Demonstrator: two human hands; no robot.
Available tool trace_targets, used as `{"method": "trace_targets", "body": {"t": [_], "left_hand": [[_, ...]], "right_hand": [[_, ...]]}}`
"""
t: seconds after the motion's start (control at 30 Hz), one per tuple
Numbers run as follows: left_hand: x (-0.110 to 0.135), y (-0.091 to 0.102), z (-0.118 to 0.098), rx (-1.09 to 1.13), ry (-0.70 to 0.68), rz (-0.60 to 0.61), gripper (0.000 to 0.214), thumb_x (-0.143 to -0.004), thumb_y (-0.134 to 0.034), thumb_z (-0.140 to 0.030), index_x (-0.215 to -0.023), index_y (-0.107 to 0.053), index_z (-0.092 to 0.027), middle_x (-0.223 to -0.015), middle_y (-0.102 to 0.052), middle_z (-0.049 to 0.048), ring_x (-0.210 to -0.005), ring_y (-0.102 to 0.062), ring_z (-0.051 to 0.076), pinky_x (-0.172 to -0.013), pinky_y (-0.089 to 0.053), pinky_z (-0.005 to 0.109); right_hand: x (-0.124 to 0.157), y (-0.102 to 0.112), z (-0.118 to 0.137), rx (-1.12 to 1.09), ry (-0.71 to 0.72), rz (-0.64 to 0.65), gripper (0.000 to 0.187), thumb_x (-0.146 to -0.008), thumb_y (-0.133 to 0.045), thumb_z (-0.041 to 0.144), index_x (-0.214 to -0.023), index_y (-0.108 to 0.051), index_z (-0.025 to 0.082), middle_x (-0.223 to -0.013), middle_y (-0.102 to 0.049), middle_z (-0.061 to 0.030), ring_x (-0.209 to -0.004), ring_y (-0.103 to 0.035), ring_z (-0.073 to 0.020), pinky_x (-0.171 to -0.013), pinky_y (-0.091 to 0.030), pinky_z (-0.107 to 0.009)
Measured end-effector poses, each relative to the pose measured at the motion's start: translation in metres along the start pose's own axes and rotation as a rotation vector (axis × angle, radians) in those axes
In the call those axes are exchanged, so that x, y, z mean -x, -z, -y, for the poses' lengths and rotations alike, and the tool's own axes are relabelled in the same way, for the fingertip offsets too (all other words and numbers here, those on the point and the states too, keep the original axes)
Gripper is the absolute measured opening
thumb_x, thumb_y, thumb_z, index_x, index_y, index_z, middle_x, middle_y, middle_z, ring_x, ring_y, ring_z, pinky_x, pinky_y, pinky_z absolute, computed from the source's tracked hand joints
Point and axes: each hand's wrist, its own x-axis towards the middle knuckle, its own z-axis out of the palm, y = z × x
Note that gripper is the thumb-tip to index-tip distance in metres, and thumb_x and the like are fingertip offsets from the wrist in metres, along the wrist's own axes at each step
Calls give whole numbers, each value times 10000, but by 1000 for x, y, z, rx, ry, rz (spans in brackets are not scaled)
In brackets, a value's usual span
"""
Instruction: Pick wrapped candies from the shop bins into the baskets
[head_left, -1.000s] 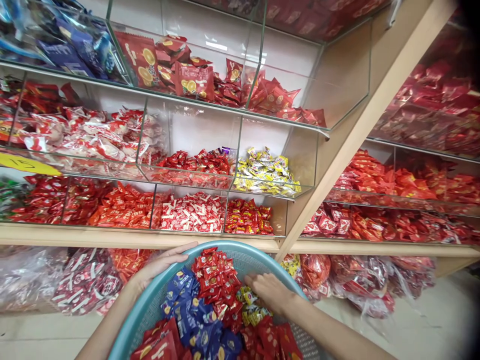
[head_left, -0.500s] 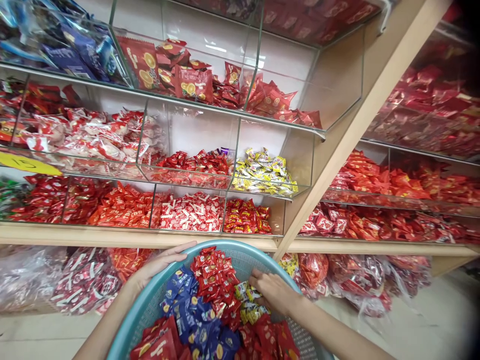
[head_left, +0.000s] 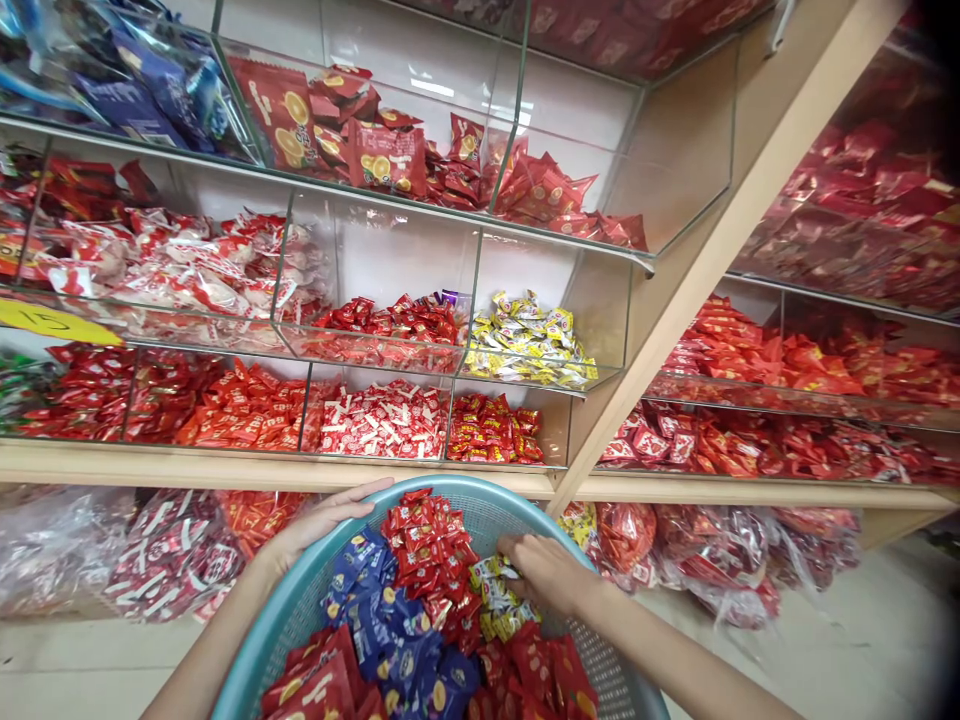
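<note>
Round teal plastic basket (head_left: pixel 510 512) is braced at ten o'clock by left hand (head_left: pixel 324 518); yellow-and-white wrapped sweets (head_left: pixel 496 592) inside are touched at two o'clock by right hand (head_left: pixel 546 568). Neither grip can be told; basket best kept steady.

Teal basket (head_left: pixel 491 512); blue packets (head_left: pixel 390 620); yellow-white candies (head_left: pixel 496 594).

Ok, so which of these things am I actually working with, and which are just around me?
In use:
- teal basket, left hand on its rim
- yellow packets inside, right hand beside them
- blue packets and red packets, also inside

Seemingly just around:
- yellow tag
- bagged packets below the shelves
- orange-print packets shelved above
</note>
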Motion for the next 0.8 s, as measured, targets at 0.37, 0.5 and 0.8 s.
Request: {"method": "trace_targets", "body": {"t": [0.37,0.5,0.8], "left_hand": [[5,-7,-5,-7,12,-2,523,-774,-553,-194,-1280,-419,-197,-1140,-611,83,-939,-591,203,-823,-406,298],[6,-7,-4,-14,15,-12,521,-769,-562,-200,-1273,-429,-204,-1136,-614,75,-904,-602,188,-785,-418,275],[4,-4,-2,-34,-9,-22,491,-751,-579,-207,-1233,-486,-221,-1214,-562,54,-1121,-475,257,-949,-313,342]], "right_hand": [[-18,-1,6,118,18,-6,411,-736,-587,445,-1030,-519,166,-885,-636,-92,-830,-613,-264,-611,-419,-301],[-25,6,7,110,69,60,423,-699,-617,466,-980,-551,156,-909,-642,-103,-842,-616,-281,-610,-442,-312],[-32,1,4,82,90,82,448,-655,-657,471,-968,-572,162,-911,-646,-101,-840,-619,-273,-609,-451,-307]]}}
